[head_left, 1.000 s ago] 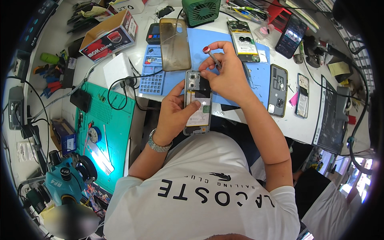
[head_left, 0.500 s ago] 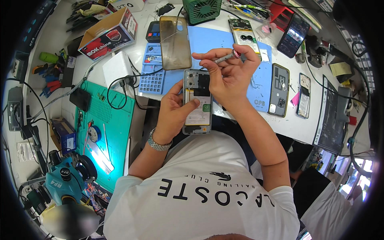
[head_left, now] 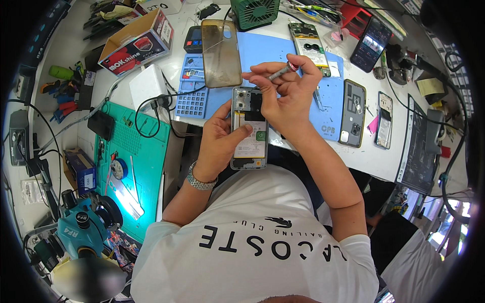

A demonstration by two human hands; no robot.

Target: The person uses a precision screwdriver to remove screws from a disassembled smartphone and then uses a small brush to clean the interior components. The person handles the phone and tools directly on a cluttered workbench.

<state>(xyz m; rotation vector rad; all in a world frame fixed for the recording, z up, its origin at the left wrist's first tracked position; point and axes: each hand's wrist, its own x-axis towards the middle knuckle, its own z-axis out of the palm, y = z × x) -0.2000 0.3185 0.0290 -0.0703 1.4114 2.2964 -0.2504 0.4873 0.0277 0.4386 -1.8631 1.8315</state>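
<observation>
An opened smartphone lies in my left hand, its back cover off, so the battery and the dark upper plate show. The left thumb presses over the battery, with the fingers behind the phone's left edge. My right hand grips a slim grey screwdriver with a reddish cap, tilted over the phone's top end. The driver's tip is hidden behind the right fingers, so I cannot tell whether it touches a screw. Just beyond the phone lies a translucent brownish phone case.
A blue mat covers the bench, bearing another opened phone. Farther right lie a phone back cover and a phone frame. A green mat and a teal microscope are at left. A green fan stands at the back.
My right hand has shifted slightly left, and the screwdriver's capped end has dipped a little lower and to the left. The left hand and the phone stay in place.
</observation>
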